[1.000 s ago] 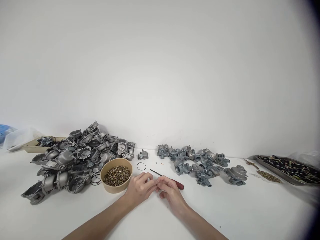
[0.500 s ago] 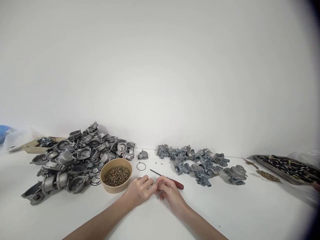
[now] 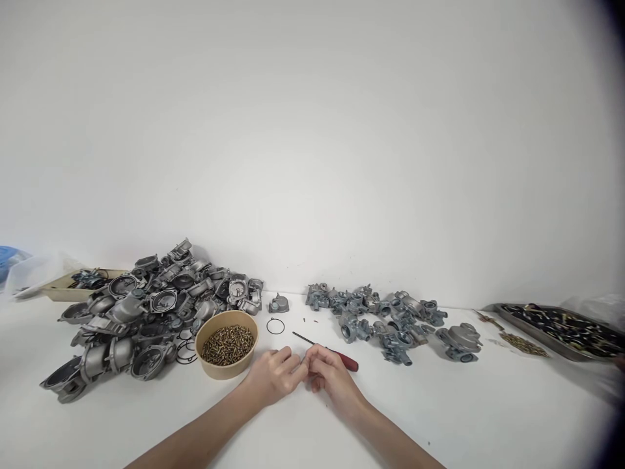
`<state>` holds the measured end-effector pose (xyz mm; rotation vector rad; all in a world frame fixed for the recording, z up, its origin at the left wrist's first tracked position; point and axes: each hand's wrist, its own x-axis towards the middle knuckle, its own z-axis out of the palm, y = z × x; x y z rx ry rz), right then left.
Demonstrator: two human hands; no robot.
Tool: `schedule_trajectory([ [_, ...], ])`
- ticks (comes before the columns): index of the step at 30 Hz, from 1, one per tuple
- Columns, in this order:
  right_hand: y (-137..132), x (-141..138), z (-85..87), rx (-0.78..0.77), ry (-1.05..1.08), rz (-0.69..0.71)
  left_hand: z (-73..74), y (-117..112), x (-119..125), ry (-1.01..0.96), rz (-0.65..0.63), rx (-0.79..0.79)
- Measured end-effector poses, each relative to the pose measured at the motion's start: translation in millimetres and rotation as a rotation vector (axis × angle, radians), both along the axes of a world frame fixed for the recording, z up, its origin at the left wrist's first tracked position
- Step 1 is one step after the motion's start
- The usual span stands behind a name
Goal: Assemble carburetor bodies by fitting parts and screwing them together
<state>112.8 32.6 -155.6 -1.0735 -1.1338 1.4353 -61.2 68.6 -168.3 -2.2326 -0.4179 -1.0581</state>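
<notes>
My left hand [image 3: 276, 376] and my right hand [image 3: 332, 378] meet fingertip to fingertip low over the white table. Both are closed in a pinch, and whatever lies between the fingers is too small or too hidden to make out. Behind my right hand lies a screwdriver [image 3: 348, 362] with a red handle, its dark shaft pointing to the upper left. Left of my left hand stands a round cardboard bowl [image 3: 222, 371] holding many brass-coloured screws [image 3: 228, 345]. Beyond the hands are a thin black rubber ring [image 3: 275, 326] and a single grey metal float bowl [image 3: 278, 303].
A heap of grey metal bowls [image 3: 163, 299] rises at the left, with more black rings [image 3: 186, 348] beside it. Several carburetor bodies [image 3: 361, 303] lie right of centre, near one assembled carburetor [image 3: 459, 342]. At far right are brass parts [image 3: 525, 344] and a metal tray [image 3: 576, 355] of dark parts.
Both hands stay pinched together in nearly the same place, with only slight finger movement. The things on the table lie as before.
</notes>
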Motion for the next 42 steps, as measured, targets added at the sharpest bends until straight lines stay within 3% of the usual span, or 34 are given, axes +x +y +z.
schedule_trajectory([
  [22, 1.2, 3.4, -0.3, -0.018, 0.019, 0.041, -5.0, 1.3, -0.9, -0.012, -0.015, -0.042],
  [42, 1.1, 4.6, -3.3, 0.033, 0.044, 0.030, -12.2, 5.8, 2.9, -0.144, -0.003, -0.242],
])
